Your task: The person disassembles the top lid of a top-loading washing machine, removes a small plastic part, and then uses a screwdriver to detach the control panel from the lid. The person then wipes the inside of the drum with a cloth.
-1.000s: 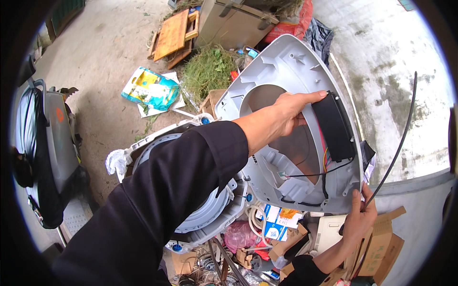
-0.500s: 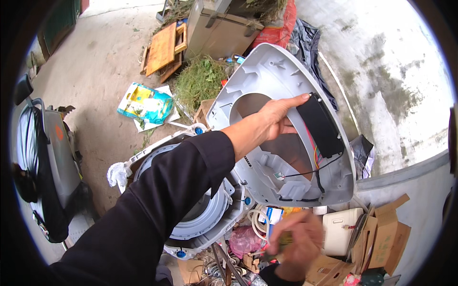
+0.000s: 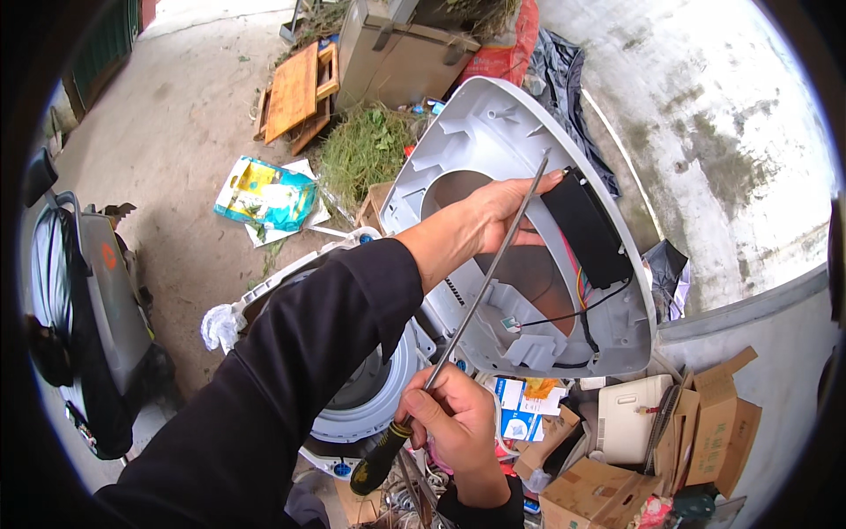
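My left hand (image 3: 493, 204) grips the inner rim of a grey plastic washing machine top cover (image 3: 511, 128), tilted up with its underside toward me. The thumb rests at the upper end of a black box (image 3: 586, 231) fixed in the cover, with coloured wires below it. My right hand (image 3: 454, 421) is closed round a long screwdriver (image 3: 377, 463), near where shaft and dark handle meet. Its shaft slants up across the cover and my left fingers; the tip is close to the box's upper end, contact unclear. Below the cover lies the machine's round tub (image 3: 388, 401), partly behind my left sleeve.
Cardboard boxes (image 3: 595, 494), a cream plastic case (image 3: 630, 419) and loose cables crowd the lower right. Beyond the cover are cut grass (image 3: 366, 159), a wooden stool (image 3: 295, 93) and a large metal box (image 3: 401, 75). A scooter (image 3: 110, 300) stands at left, a wall at right.
My right hand, blurred before, has moved left and now shows the long screwdriver, with its shaft raised toward the black box. My left hand keeps its hold on the cover.
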Demonstrator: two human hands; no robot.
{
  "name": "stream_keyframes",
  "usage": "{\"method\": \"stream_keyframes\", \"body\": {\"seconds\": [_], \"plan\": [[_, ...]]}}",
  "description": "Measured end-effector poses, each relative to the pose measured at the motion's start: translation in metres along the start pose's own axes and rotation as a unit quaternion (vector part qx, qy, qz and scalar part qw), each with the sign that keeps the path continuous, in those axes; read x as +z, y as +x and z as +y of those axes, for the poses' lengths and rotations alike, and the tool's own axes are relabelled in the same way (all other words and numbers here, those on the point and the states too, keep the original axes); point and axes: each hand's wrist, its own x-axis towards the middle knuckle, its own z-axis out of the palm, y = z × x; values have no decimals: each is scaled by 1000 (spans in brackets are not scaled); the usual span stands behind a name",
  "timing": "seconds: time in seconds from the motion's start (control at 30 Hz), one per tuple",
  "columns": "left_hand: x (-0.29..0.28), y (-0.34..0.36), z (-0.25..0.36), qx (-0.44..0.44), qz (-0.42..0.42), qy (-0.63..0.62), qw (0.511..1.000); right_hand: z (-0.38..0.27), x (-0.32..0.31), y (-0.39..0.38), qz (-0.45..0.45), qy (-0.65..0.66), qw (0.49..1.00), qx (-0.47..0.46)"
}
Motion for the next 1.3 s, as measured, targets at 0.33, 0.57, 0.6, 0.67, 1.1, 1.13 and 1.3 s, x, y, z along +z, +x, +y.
{"method": "stream_keyframes", "body": {"seconds": [0.33,0.57,0.6,0.67,1.1,1.13,1.3], "plan": [[-1,3,-1,-3,7,1,1000,5,-4,0,35,23,999,-16],[-2,0,-1,12,22,15,1000,4,-7,-2,59,7,998,-20],[0,1,-2,12,23,16,1000,3,-8,-2,66,5,998,-22],[0,8,-5,6,5,8,1000,2,-12,-2,75,0,997,-27],[-1,2,-3,10,6,5,1000,4,0,6,64,74,994,-46],[0,2,-3,14,5,3,1000,1,1,6,57,91,993,-45],[0,-1,-3,16,21,8,1000,-16,12,4,-24,248,968,-41]]}}
